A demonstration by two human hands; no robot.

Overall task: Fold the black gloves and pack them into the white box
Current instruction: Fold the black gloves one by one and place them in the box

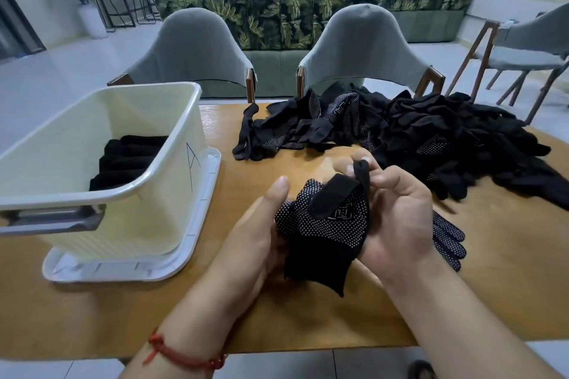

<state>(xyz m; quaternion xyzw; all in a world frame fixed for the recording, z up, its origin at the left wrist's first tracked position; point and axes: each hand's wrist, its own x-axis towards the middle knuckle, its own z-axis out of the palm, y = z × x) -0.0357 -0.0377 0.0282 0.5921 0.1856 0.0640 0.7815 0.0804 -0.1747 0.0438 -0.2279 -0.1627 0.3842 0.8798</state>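
One white box [123, 224], one white lid [92, 271], three grey chairs [191, 46]. One held glove [329, 224], one loose glove [446, 237] beside it, and one heap of gloves [431, 138] beyond counting.

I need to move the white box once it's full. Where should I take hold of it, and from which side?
Take the grey handle under the rim on the near end of the white box, coming from the near side, fingers hooked under it. The smooth walls flare upwards and offer less hold.
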